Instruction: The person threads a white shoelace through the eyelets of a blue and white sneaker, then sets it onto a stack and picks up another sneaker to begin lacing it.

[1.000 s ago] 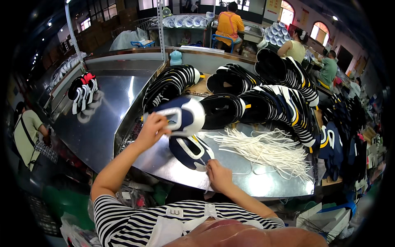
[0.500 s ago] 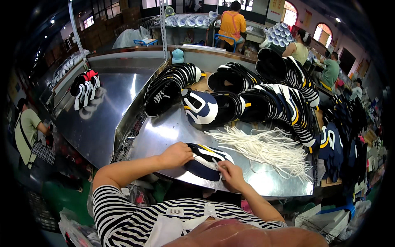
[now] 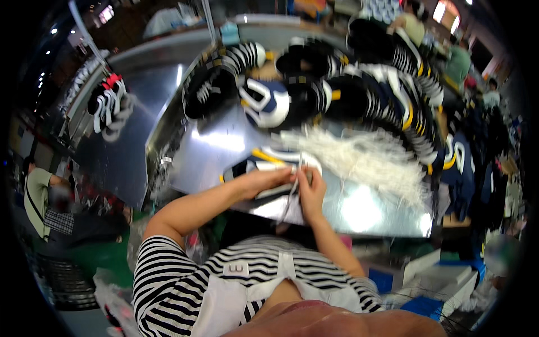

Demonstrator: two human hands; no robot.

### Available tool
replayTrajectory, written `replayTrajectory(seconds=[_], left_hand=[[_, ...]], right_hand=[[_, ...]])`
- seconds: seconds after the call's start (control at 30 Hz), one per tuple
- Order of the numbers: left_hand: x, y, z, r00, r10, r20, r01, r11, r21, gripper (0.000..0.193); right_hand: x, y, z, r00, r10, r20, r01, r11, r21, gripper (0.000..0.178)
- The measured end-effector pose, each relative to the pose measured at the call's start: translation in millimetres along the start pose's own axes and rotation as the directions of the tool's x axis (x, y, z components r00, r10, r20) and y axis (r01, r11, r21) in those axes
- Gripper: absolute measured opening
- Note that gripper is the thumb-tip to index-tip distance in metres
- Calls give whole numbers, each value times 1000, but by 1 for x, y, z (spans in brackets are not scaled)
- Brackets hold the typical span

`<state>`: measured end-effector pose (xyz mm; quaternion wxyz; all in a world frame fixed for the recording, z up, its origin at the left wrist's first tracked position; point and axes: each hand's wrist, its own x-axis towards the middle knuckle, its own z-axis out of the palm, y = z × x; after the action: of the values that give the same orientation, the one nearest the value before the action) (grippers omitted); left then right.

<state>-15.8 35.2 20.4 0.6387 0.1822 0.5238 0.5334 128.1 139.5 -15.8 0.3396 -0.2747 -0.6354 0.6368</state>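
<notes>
Centrally placed: one shoe upper [image 3: 265, 163], navy, black and white with a yellow stripe, set down on the metal table [image 3: 208, 149] close to the edge nearest the wearer. Its long axis is laid roughly from left to right — a yellow tab is shown at the left end, a rounded white part at the right.

Item, one white lace [image 3: 301, 158]: run nearly crosswise to that axis, over the right half of the upper, with a length left hanging toward the table's near edge.

Item, left hand [image 3: 269, 180]: brought in from the left and laid over the near side of the upper; its fingers are extended and kept close together, the tips stopped beside the lace. Whether the lace is gripped by them cannot be told through the blur.

Item, right hand [image 3: 312, 189]: set at the right end, the nearer of the two to the white part; the lace is pinched between thumb and fingertips, and the other fingers are curled. Both sets of fingertips are nearly met, with the lace between.

Adjacent: a heap of loose white laces [image 3: 365, 160], spread beyond and right of the right hand; a second upper [image 3: 275, 109] — navy and white — placed farther back, before rows of nested uppers [image 3: 387, 101].
</notes>
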Motion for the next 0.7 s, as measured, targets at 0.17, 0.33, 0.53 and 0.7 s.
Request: replayTrajectory(seconds=[0.17,0.33,0.53,0.7], left_hand=[[-1,-16,5,991,135,21,-131,982,-135,53],[-15,-20,13,973,176,-149,-196,971,-134,51],[-18,-27,13,931,324,-167,-342,935,-97,33],[-35,-8,24,912,292,-288,-305,952,0,22]], right_hand=[[-2,-28,7,981,145,126,-179,927,330,12],[-23,-22,-3,935,208,287,-288,918,272,10],[-32,-32,1,959,196,203,-219,971,94,8],[-36,-35,7,965,186,182,-195,980,32,8]])
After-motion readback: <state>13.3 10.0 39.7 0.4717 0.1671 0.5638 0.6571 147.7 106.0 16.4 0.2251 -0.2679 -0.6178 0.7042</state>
